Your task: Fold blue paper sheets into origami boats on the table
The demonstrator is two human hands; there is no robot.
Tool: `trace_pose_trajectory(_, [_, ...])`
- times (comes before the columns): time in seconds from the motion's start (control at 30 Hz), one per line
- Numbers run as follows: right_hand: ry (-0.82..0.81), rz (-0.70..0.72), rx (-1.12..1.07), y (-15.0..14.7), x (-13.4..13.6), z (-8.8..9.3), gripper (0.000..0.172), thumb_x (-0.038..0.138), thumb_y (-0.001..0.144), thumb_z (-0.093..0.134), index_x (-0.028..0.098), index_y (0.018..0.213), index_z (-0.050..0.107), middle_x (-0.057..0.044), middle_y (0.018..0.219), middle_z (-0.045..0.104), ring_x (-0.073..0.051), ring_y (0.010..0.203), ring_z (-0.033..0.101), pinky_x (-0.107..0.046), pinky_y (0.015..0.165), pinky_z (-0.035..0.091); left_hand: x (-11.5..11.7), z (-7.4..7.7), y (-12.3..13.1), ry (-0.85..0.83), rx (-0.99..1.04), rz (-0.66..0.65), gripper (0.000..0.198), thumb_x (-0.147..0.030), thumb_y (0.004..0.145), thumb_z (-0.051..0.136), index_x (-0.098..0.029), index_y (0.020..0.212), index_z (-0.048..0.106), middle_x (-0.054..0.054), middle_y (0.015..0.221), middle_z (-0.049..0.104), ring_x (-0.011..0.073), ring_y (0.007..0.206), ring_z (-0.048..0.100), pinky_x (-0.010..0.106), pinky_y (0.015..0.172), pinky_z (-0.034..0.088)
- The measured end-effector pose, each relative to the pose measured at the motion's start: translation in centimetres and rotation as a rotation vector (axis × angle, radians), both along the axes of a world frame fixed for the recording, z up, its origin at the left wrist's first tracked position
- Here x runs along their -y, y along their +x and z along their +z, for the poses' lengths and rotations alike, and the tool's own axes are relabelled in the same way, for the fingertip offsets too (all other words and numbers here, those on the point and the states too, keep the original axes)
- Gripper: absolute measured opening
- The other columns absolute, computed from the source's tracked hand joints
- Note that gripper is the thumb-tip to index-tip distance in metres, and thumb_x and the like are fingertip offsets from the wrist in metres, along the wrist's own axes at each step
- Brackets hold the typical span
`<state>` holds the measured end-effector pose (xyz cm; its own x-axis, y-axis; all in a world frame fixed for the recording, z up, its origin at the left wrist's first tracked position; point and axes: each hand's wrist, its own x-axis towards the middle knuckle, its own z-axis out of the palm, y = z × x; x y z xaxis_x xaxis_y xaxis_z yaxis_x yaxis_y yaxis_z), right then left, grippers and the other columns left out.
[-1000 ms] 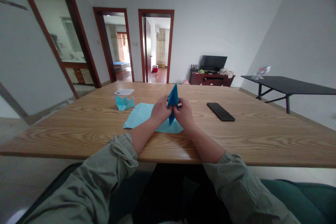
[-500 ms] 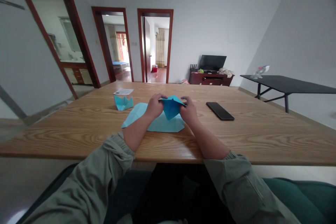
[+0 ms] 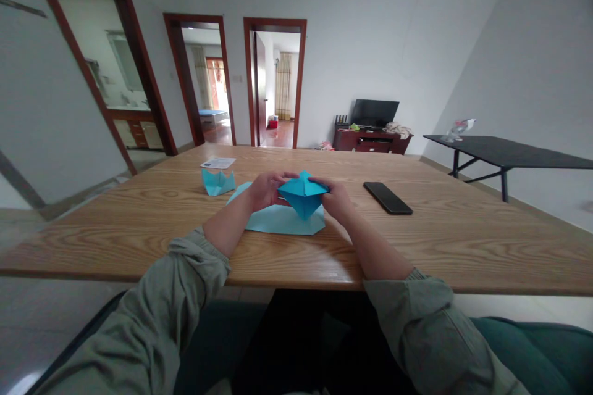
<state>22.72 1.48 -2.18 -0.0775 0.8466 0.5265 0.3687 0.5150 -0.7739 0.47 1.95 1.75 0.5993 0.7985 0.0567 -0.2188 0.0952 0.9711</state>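
Well, going from my left, at 11 o'clock on the wooden table [image 3: 417,241] lie one white card [image 3: 217,163] and one small pale-blue paper fold [image 3: 217,183], open like a little boat. Just right of it, one creased pale-blue paper sheet [image 3: 282,221] lies flat. My left hand [image 3: 265,191] and my right hand [image 3: 336,200] both grasp one deep-blue folded paper [image 3: 302,195] by its upper edges, holding it at 12 o'clock over the sheet; I cannot tell whether its lower tip touches. At 1 o'clock lies one black phone [image 3: 387,197]. Beyond it, one dark-red cabinet [image 3: 370,143] bears one black television [image 3: 374,112]. At 2 o'clock stands one black table [image 3: 504,149] with one small glassy object [image 3: 458,130] on it.
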Motion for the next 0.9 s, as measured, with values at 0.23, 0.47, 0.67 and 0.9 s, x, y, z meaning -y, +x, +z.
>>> trace_pose_trajectory(0.23, [0.060,0.092,0.220,-0.7,0.9,-0.2,0.047,0.008,0.067,0.059,0.023,0.109,0.071,-0.006,0.105,0.071,-0.024,0.096,0.065,-0.042,0.088,0.050,-0.9,-2.0,0.3,-0.002,-0.124,0.079,0.077,-0.031,0.064,0.081,-0.024,0.132,0.045,0.009,0.100,0.068,0.0202,0.079,0.068,0.032,0.066,0.056])
trace_pose_trajectory(0.47, [0.045,0.231,0.589,-0.8,2.2,0.0,0.081,0.020,0.068,0.069,0.030,0.143,0.040,-0.010,0.150,0.035,-0.031,0.131,0.043,-0.044,0.105,0.037,-2.2,-3.2,0.0,0.093,-0.142,0.126,0.078,-0.021,0.061,0.080,-0.020,0.132,0.047,0.008,0.093,0.071,0.0178,0.070,0.068,0.029,0.062,0.054])
trace_pose_trajectory(0.67, [-0.078,0.170,0.863,-1.0,2.2,-0.6,0.060,0.022,0.076,0.060,0.029,0.135,0.053,-0.009,0.152,0.031,-0.034,0.128,0.046,-0.046,0.106,0.037,-3.3,-4.7,0.4,0.557,-0.537,0.427,0.048,-0.020,0.054,0.077,-0.019,0.100,0.069,0.010,0.103,0.071,0.0251,0.094,0.066,0.032,0.081,0.050])
trace_pose_trajectory(0.9, [-0.248,0.168,0.931,-1.6,2.6,-0.9,0.067,0.037,0.083,0.056,0.023,0.145,0.038,-0.011,0.152,0.029,-0.036,0.140,0.024,-0.054,0.113,0.021,-0.6,-3.2,-0.7,0.878,-0.803,-0.005,0.046,-0.033,0.068,0.069,-0.029,0.113,0.068,0.002,0.122,0.065,0.0254,0.113,0.058,0.032,0.100,0.038])
